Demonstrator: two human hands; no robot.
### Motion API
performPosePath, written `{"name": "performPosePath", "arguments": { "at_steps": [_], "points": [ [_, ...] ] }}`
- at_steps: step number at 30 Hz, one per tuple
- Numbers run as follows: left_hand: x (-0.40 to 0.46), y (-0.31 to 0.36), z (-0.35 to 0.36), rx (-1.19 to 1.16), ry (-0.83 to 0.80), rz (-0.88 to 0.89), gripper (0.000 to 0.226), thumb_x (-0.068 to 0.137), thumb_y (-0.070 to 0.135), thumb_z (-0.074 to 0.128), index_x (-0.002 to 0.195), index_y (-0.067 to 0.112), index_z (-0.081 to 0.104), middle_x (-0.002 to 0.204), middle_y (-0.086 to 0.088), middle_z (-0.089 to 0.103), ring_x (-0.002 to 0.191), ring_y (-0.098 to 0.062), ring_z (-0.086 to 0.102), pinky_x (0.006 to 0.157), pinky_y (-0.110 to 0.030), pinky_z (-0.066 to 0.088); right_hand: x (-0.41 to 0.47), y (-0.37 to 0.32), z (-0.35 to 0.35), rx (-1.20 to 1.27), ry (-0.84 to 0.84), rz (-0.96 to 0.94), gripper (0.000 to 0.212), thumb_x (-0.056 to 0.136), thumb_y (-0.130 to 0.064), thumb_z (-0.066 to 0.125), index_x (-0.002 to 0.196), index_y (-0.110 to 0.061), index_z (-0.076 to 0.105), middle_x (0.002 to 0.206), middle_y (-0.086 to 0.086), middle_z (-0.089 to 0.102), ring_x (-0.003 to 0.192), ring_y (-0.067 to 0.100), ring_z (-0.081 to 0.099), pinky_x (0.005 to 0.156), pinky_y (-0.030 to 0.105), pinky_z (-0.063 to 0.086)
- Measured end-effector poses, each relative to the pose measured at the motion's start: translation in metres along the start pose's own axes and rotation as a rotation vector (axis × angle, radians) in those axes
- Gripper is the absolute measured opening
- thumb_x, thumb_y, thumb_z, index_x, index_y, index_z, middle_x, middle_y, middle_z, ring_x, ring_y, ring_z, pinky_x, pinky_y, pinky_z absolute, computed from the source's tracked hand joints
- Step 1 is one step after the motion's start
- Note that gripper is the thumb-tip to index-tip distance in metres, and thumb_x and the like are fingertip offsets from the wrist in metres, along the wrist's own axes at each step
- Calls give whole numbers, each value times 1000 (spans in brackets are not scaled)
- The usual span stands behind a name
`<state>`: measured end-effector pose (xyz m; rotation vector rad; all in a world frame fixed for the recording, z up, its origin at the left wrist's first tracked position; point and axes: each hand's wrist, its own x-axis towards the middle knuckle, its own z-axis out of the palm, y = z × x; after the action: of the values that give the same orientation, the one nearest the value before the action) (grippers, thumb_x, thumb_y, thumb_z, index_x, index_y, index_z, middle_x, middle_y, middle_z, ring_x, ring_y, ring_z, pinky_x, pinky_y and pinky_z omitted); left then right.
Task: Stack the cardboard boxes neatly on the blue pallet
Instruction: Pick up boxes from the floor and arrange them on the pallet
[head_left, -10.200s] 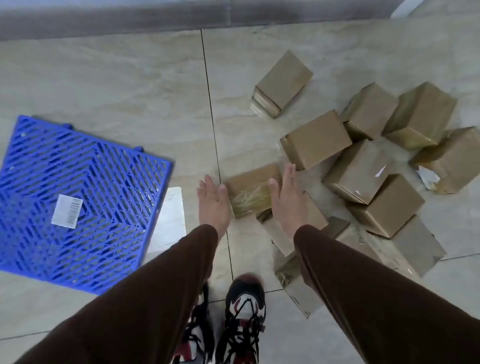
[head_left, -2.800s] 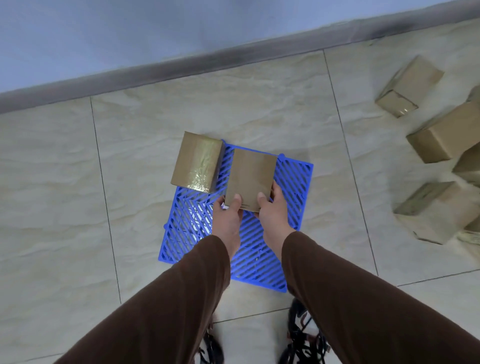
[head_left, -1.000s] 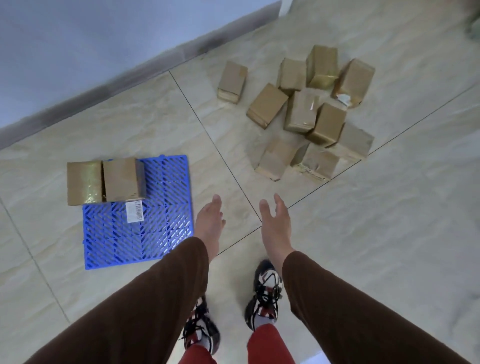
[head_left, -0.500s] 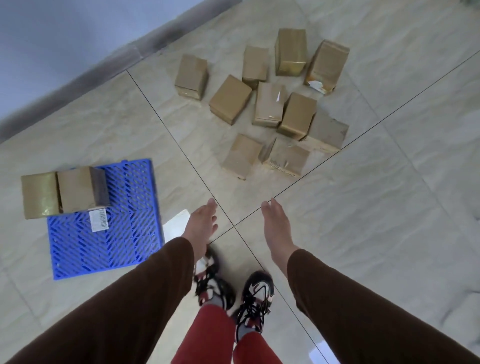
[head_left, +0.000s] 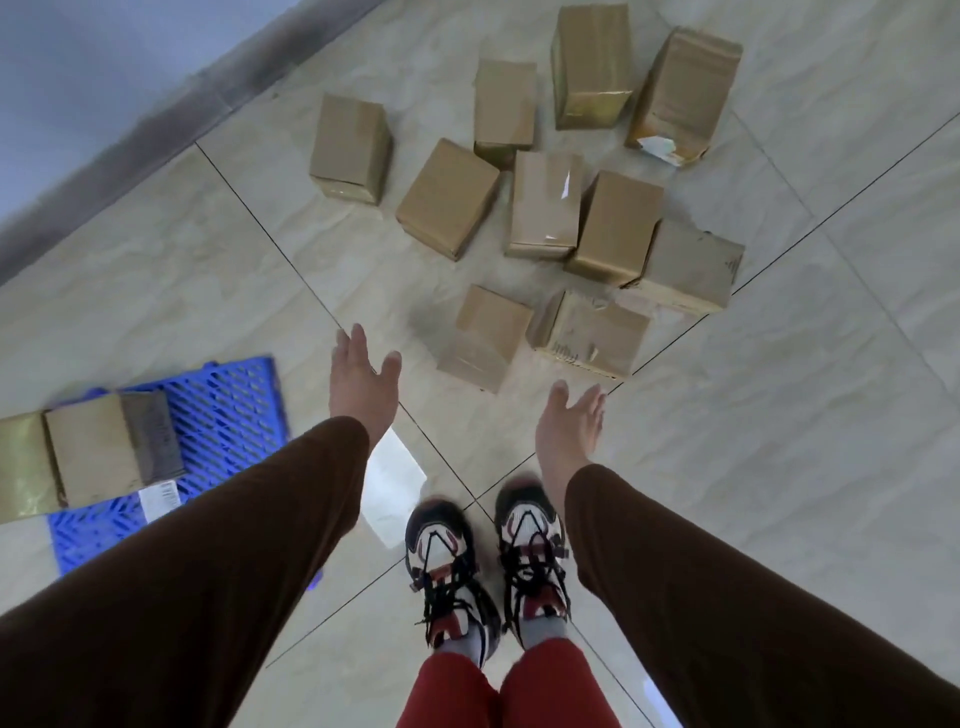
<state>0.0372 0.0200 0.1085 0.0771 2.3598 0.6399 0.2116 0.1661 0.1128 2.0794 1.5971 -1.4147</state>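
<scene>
Since half a second ago, both hands are brought nearer the scattered boxes, and the pallet is seen further left. The left hand (head_left: 363, 382) is spread flat and holds nothing; the right hand (head_left: 569, 431) is likewise spread, thumb apart, empty. The flat blue plastic lattice pallet (head_left: 236, 400) lies on the glossy beige tiled floor (head_left: 779, 441), partly hidden by the brown left sleeve (head_left: 197, 561). Two rectangular brown cardboard boxes (head_left: 93, 452) are set side by side, touching, on its far edge; the left one is wrapped in shiny tape and overhangs the pallet. Ten loose brown cardboard boxes (head_left: 545, 205) are strewn on the floor ahead, long axes pointing various ways, some touching. The nearest plain box (head_left: 483, 338) lies just beyond the hands, its long axis pointing away and slightly right.
</scene>
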Motion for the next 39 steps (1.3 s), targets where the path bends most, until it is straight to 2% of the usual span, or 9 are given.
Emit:
{"name": "performPosePath", "arguments": {
  "at_steps": [4, 8, 10, 12, 16, 21, 27, 34, 39],
  "points": [
    [49, 7, 38, 42, 48, 85, 70, 105, 40, 41, 163, 17, 8, 171, -5, -2, 158, -22, -4, 127, -37, 4, 44, -6, 46, 19, -67, 47, 73, 106, -52, 22, 162, -11, -2, 171, 5, -6, 157, 20, -3, 126, 41, 0],
    [75, 11, 82, -32, -50, 66, 68, 106, 43, 37, 163, 21, 6, 171, -1, 1, 158, -18, -2, 127, -37, 6, 78, -6, 78, -124, -203, -63, 59, 107, -35, 17, 159, -8, 17, 164, 23, 15, 150, 41, 16, 121, 54, 15],
    [79, 13, 101, -136, -145, 3, 67, 106, 48, 34, 163, 24, 8, 170, -1, 12, 157, -18, 11, 126, -37, 13, 89, -5, 88, -134, -212, -111, 53, 107, -26, 21, 157, -6, 21, 158, 25, 25, 143, 43, 27, 117, 53, 24],
    [79, 17, 114, -258, -255, -77, 64, 106, 51, 30, 163, 26, 13, 166, -3, 28, 151, -21, 30, 123, -37, 24, 92, -8, 97, -40, -246, -109, 60, 104, -36, 21, 158, -10, 21, 160, 19, 27, 144, 36, 31, 114, 45, 29],
    [65, 19, 120, -404, -287, -142, 57, 107, 47, 29, 160, 24, 29, 157, -5, 45, 141, -22, 45, 118, -36, 34, 87, -18, 101, 320, -195, 173, 52, 104, -47, 25, 150, -30, 41, 149, 4, 48, 131, 27, 49, 100, 38, 38],
    [17, 13, 78, -548, -210, -139, 52, 109, 42, 30, 157, 24, 34, 150, -6, 52, 135, -25, 52, 116, -43, 39, 38, -34, 84, 176, -230, -48, 46, 109, -38, 28, 149, -22, 45, 142, 7, 54, 123, 26, 54, 101, 36, 42],
    [-40, -14, -5, -733, -68, -235, 50, 108, 43, 31, 156, 32, 35, 152, 0, 50, 138, -19, 47, 118, -43, 36, -54, -61, 93, 134, -402, -143, 38, 106, -31, 38, 142, -24, 48, 115, -5, 60, 94, 4, 56, 72, 23, 44],
    [-72, -77, -102, -872, 103, -266, 49, 108, 33, 39, 156, 26, 36, 142, 1, 58, 127, -14, 55, 108, -31, 42, -149, -69, 159, 114, -547, -195, 35, 102, -32, 51, 137, -27, 48, 117, -7, 62, 101, 8, 59, 85, 27, 46],
    [-84, -145, -146, -995, 159, -359, 53, 103, 30, 53, 152, 20, 35, 138, 3, 52, 118, -12, 56, 96, -24, 43, -206, -53, 223, 111, -532, -168, 32, 102, -28, 53, 132, -17, 55, 118, 2, 66, 99, 16, 62, 80, 26, 46]
  ]
}}
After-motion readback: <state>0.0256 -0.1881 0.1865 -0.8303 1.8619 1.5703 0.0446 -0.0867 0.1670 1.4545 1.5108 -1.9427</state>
